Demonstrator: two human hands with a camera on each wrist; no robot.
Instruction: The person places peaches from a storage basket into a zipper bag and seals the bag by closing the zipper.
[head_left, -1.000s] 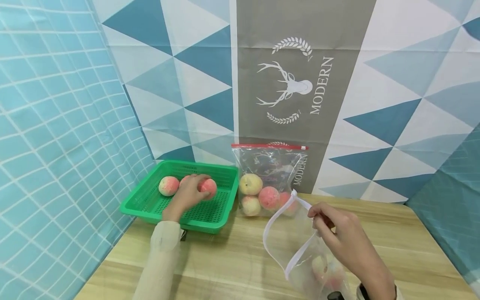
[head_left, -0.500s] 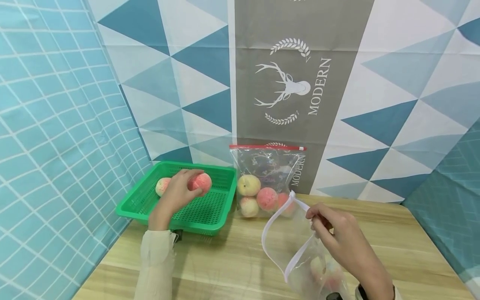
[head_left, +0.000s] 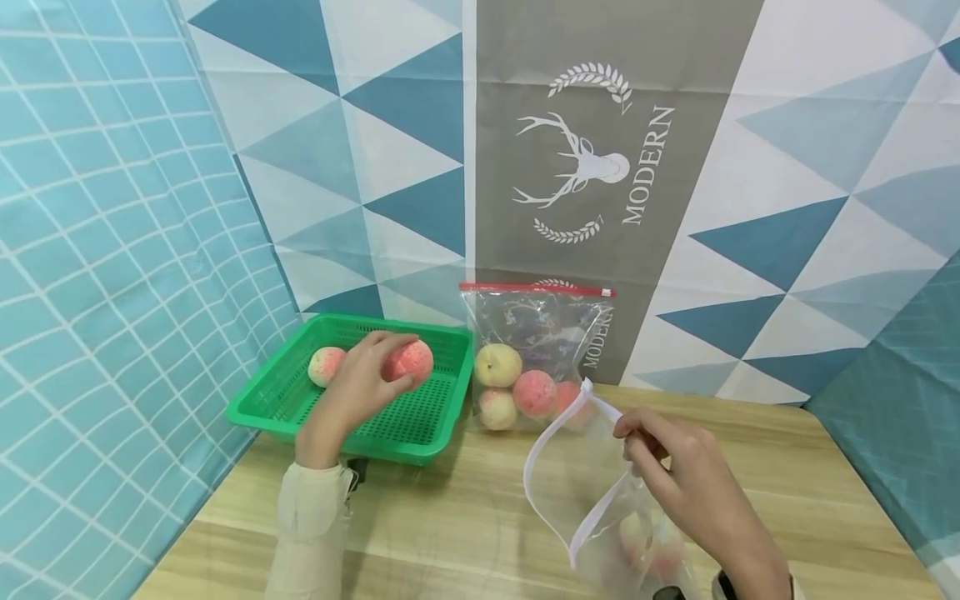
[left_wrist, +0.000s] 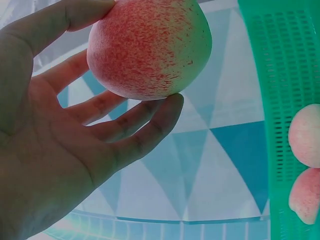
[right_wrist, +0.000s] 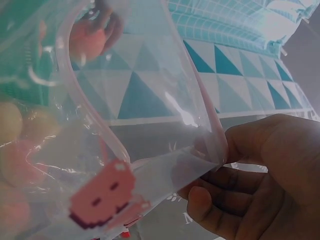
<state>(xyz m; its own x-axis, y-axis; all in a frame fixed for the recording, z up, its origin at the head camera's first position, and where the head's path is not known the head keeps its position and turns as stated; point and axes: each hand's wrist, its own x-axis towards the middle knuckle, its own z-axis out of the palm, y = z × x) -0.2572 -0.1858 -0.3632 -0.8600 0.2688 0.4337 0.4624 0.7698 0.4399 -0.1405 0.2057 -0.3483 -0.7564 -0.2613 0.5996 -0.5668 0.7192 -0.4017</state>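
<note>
My left hand (head_left: 356,385) grips a pink peach (left_wrist: 150,50) between thumb and fingers, above the green basket (head_left: 243,414). Another peach (head_left: 326,367) lies in the basket left of the hand, and the left wrist view shows two there. With thumb and fingers my right hand (head_left: 678,475) pinches the white edge of a clear zip bag (head_left: 592,467), whose mouth gapes toward the left. Inside that bag, low down, peaches (head_left: 663,554) show through the film. The right wrist view has a pink cartoon print (right_wrist: 102,197) on the plastic.
Against the back wall stands a clear bag with a red slider strip (head_left: 536,289), holding several peaches (head_left: 498,365). It is right beside the basket, behind the open bag. Bare wooden tabletop (head_left: 450,525) shows in front. Patterned cloth (head_left: 112,250) closes in the left side.
My left hand has lifted the peach up from the basket floor and shifted slightly left. My right hand keeps its hold on the bag's edge in the same place.
</note>
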